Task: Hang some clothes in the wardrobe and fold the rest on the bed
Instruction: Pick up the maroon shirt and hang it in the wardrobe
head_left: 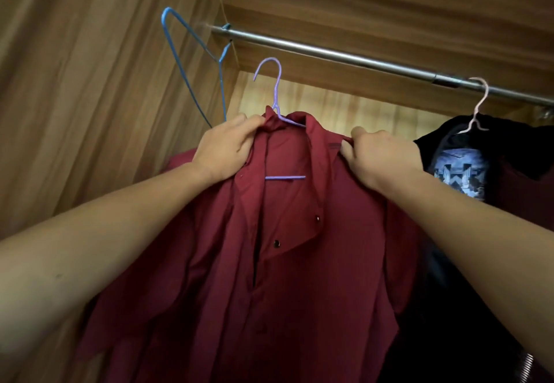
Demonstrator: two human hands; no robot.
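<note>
A dark red button shirt (287,247) sits on a purple wire hanger (274,95), held up inside the wardrobe below the metal rail (344,54). The hanger's hook is free of the rail. My left hand (223,147) grips the shirt at its left collar and shoulder. My right hand (380,158) pinches the fabric at the right shoulder. The shirt front hangs open, with dark buttons showing.
An empty blue wire hanger (192,83) hangs at the rail's left end against the wooden side wall (90,83). To the right, a black printed T-shirt (461,170) hangs from the rail on a pale pink hanger (478,104).
</note>
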